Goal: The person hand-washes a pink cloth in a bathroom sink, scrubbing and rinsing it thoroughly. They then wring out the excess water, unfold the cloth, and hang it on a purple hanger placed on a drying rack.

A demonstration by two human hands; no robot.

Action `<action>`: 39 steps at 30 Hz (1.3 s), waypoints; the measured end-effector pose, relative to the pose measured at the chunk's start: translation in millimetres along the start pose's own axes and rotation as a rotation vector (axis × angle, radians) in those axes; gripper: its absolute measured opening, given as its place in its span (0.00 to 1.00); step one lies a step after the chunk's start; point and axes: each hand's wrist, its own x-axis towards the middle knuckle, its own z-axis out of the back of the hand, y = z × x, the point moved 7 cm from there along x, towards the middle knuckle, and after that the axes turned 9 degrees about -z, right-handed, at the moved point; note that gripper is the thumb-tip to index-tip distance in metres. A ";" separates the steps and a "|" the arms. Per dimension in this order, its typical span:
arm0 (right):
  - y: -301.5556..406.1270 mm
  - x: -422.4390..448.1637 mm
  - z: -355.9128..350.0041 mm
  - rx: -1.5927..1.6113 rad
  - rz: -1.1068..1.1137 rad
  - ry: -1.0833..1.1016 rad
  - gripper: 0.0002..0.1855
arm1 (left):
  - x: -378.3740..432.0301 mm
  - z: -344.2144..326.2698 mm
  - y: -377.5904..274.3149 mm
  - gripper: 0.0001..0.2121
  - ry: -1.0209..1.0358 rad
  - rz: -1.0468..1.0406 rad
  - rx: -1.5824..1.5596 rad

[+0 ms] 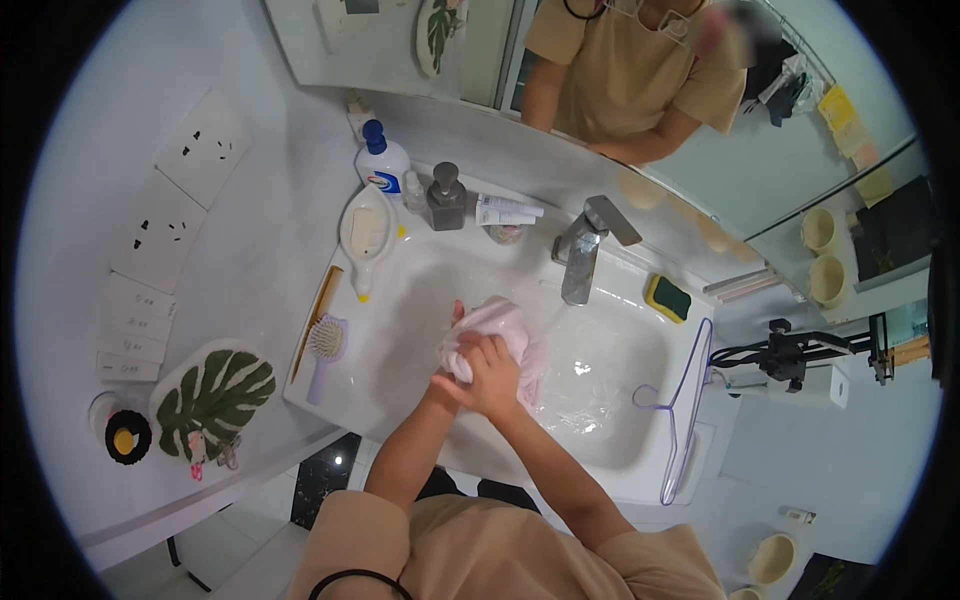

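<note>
A wet, bunched pink cloth (499, 319) is squeezed between my two hands over the white washbasin (420, 281). My right hand (491, 375) lies on top, its fingers curled over the folds. Underneath, my left hand (457, 311) grips the same cloth; most of it is hidden, with fingertips showing past the upper left edge. Part of the fabric hangs down to the right. Rippling clear water (577, 409) covers the basin's bottom. Up and to the right of the cloth stands a chrome faucet (581, 259).
Along the back rim are a blue-capped pump bottle (382, 165), a grey pump dispenser (447, 199) and tubes (510, 210). A soap dish (367, 229), a comb (322, 307) and a purple hairbrush (326, 345) lie left. At right are a sponge (667, 298) and a purple hanger (671, 420).
</note>
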 end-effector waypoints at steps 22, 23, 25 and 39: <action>-81.1 -15.3 3.2 0.461 -0.489 0.386 0.29 | -15.7 6.9 -27.3 0.25 0.530 -0.359 1.948; -91.7 -21.9 8.8 0.571 -0.556 0.242 0.30 | -10.1 10.7 -30.2 0.26 0.475 -0.193 1.952; -99.6 -36.9 14.4 0.681 -0.551 0.143 0.32 | -13.6 -13.2 -34.2 0.26 0.374 -0.002 2.031; -68.3 10.6 78.7 0.536 -0.386 0.116 0.25 | -81.6 -251.0 -106.7 0.22 0.532 -0.634 1.200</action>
